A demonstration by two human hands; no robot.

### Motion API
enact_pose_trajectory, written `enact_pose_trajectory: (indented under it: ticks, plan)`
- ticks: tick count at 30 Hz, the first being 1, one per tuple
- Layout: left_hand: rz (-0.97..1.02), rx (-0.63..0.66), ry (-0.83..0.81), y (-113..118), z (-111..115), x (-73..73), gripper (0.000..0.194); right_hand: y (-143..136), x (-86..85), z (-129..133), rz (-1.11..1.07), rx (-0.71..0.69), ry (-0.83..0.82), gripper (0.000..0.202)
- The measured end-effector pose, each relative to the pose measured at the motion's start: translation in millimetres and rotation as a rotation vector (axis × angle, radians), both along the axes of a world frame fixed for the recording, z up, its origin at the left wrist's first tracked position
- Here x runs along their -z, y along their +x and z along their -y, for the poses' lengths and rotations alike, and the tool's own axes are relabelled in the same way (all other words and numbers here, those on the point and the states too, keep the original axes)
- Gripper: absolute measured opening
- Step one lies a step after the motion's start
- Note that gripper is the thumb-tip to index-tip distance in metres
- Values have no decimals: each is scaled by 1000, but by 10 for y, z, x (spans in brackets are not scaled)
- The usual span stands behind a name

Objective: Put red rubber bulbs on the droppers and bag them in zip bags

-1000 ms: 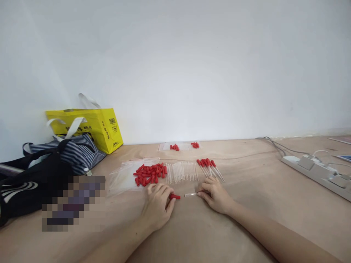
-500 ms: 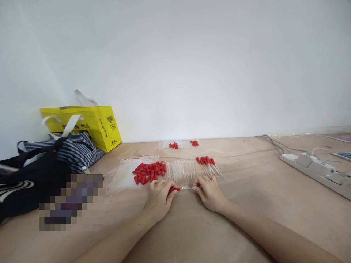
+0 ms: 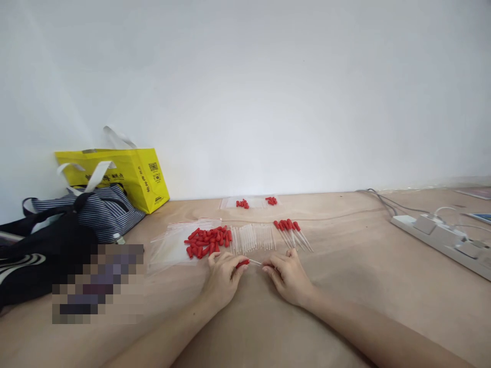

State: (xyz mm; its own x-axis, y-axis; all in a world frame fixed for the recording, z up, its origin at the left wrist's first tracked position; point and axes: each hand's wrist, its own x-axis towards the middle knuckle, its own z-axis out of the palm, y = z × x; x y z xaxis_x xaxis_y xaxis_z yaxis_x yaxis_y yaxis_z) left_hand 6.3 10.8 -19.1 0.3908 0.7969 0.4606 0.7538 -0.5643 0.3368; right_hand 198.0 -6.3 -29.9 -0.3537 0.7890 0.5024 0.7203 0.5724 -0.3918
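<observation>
Between finger and thumb of my left hand (image 3: 224, 275) is a red rubber dropper bulb (image 3: 243, 263), its mouth facing right. My right hand (image 3: 287, 273) pinches a thin clear dropper tube (image 3: 255, 262), whose left end meets the bulb's mouth; how deep it sits inside I cannot tell. Beyond my left hand, a pile of red bulbs (image 3: 209, 240) lies on a clear plastic bag (image 3: 169, 245). A row of clear tubes (image 3: 253, 237) spreads to the right of that pile. Past my right hand lie several droppers with red bulbs fitted (image 3: 292, 232).
Near the wall lies another clear bag with small red bulbs (image 3: 242, 203) and tubes. At the left are a yellow bag (image 3: 149, 179), a striped bag (image 3: 109, 212) and a black bag (image 3: 42, 255). A white power strip (image 3: 441, 243) with plugs and cables lies at the right.
My right hand has moved left with the tube, closing the gap between the tube's end and the red bulb. My left hand has stayed nearly in place.
</observation>
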Motion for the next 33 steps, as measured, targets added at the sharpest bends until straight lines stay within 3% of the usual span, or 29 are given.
enact_pose_trajectory:
  ticks: [6, 16, 33]
  plan:
    - [45, -18, 12, 26, 16, -13, 12, -46, 22, 16, 33, -36, 139, 22]
    - [12, 139, 169, 40, 103, -63, 13, 69, 14, -47, 141, -102, 405, 23]
    - [-43, 189, 164, 79, 161, -73, 16, -34, 2, 40, 79, -76, 213, 23]
